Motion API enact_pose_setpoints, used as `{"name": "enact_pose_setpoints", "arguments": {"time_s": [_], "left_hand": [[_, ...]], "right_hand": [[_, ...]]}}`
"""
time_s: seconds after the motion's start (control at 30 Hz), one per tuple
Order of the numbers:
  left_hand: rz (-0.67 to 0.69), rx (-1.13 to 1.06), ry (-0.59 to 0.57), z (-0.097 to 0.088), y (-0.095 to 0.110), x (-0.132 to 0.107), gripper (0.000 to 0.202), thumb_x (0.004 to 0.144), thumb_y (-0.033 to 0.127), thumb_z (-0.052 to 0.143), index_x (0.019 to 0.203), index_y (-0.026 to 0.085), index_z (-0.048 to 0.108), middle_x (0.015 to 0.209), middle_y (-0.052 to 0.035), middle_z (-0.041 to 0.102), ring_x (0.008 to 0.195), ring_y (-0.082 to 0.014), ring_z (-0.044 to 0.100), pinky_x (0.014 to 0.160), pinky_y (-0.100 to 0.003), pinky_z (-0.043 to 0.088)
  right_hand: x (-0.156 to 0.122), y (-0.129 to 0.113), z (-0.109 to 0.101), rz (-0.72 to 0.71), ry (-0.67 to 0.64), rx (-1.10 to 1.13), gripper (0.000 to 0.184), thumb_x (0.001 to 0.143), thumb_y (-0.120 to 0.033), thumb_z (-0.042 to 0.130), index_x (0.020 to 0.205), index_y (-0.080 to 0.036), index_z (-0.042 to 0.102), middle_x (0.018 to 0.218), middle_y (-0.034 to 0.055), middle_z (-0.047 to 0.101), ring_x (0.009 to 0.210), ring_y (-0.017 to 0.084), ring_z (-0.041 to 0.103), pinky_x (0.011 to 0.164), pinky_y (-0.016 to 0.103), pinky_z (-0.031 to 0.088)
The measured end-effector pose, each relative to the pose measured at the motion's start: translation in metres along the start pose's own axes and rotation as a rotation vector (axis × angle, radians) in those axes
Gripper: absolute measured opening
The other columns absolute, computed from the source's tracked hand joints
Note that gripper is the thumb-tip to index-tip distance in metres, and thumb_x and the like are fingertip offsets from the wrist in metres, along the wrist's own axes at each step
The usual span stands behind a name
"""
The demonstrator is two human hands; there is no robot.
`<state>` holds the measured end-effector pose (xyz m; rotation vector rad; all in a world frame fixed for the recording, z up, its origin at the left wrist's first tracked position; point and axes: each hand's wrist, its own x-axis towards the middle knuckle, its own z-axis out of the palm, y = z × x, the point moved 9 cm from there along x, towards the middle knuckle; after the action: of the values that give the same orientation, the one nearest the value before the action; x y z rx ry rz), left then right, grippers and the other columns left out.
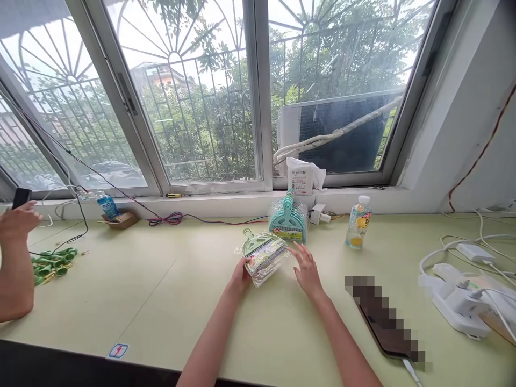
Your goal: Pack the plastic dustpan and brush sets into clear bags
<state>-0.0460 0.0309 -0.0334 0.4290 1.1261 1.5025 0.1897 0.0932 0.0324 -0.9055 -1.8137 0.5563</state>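
Note:
A small light-green dustpan and brush set, wrapped in clear plastic, is tilted just above the table in front of me. My left hand grips its lower left edge, thumb on top of the wrapper. At its right edge is my right hand, fingers spread, the index fingertip at or very near the plastic; I cannot tell whether it touches. Just behind stands a row of similar teal dustpan sets, packed upright against each other by the window ledge.
A drink bottle stands right of the teal sets. Nearer lies a phone on a cable, with a power strip further right. At left, another person's hand holds a dark object above green pieces. Cables run along the sill.

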Motion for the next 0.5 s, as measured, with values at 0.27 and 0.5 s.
{"name": "enact_pose_setpoints", "arguments": {"time_s": [0.27, 0.5], "left_hand": [[-0.135, 0.098, -0.126, 0.0, -0.01, 0.0, 0.035, 0.084, 0.023, 0.056, 0.115, 0.007, 0.057, 0.096, -0.0143, 0.071, 0.076, -0.0188, 0.068, 0.065, -0.027, 0.056], [-0.107, 0.403, -0.311, 0.014, -0.009, -0.015, 0.062, 0.075, 0.028, 0.069, 0.131, 0.015, 0.045, 0.097, -0.011, 0.069, 0.066, -0.0202, 0.068, 0.058, -0.031, 0.057]], "right_hand": [[0.002, -0.009, 0.011, -0.042, -0.051, 0.216, 0.016, 0.084, -0.041, 0.066, 0.08, -0.03, 0.078, 0.118, 0.0077, 0.071, 0.123, 0.032, 0.056, 0.103, 0.055, 0.042], [-0.002, 0.019, 0.017, 0.169, -0.011, 0.206, 0.009, 0.074, -0.033, 0.072, 0.069, -0.025, 0.074, 0.113, 0.0103, 0.064, 0.116, 0.032, 0.054, 0.104, 0.052, 0.041]]}}
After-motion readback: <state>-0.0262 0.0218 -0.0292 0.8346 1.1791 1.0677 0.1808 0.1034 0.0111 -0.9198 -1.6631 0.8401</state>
